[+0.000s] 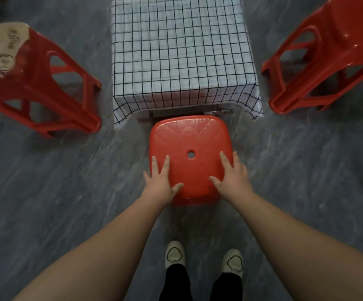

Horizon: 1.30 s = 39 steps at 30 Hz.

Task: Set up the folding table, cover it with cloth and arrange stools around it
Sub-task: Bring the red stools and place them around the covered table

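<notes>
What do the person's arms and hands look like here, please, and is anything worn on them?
Both are bare. The left hand and right hand carry no gloves, and no rings show on the fingers in view. The left forearm and right forearm have no sleeves, watch or bracelet as far up as the frame shows.

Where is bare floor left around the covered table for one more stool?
Bare grey floor lies between the near stool and the left stool, likewise toward the right stool. Narrower strips separate both side stools from the checked cloth. Crowded: the near stool, under left hand and right hand, nearly meets the hem.
</notes>
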Motion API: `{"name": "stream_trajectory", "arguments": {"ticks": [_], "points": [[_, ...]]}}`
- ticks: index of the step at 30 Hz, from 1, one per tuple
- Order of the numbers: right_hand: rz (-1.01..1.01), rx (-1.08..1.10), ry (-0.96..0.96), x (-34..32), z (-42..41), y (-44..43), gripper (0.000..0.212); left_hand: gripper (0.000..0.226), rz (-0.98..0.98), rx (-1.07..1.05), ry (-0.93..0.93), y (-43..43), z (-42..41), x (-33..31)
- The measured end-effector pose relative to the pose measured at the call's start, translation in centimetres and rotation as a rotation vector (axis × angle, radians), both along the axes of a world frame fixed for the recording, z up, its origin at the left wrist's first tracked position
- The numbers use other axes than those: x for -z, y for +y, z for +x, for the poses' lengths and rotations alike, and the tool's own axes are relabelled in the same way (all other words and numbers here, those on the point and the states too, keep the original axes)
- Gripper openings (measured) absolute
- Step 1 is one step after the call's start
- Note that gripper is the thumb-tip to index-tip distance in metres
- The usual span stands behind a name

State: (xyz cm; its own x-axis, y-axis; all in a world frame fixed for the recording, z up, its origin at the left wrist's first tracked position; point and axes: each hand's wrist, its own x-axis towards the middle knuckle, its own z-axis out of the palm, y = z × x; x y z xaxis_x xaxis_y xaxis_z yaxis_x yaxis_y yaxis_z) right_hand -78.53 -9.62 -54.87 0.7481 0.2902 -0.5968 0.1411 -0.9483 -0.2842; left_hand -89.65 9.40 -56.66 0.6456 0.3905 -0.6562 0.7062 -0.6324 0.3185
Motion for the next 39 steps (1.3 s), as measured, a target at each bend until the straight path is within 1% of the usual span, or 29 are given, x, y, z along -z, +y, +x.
{"name": "stream_trajectory", "arguments": {"ticks": [4, 7, 11, 18, 39], "points": [[0.048, 0.075, 0.061, 3.0, 0.5, 0.6, 0.103, 0.108, -0.047, -0.066, -0.042, 0.6, 0.6, 2.4], [0.044, 0.082, 0.048, 4.0, 0.0, 0.8, 0.108, 0.11, -0.03, -0.058, -0.046, 0.5, 0.3, 3.3], [0.051, 0.078, 0.022, 4.4, -0.2, 0.5, 0.106, 0.109, 0.001, -0.049, -0.08, 0.4, -0.2, 3.6], [0.04, 0.1, 0.055, 4.6, -2.2, -1.2, 0.108, 0.106, -0.034, -0.074, -0.025, -1.2, -1.7, 2.8], [-0.027, 0.047, 0.099, 3.2, -14.3, -10.7, 0.105, 0.104, -0.056, -0.049, 0.017, -11.2, -14.0, 2.2]]}}
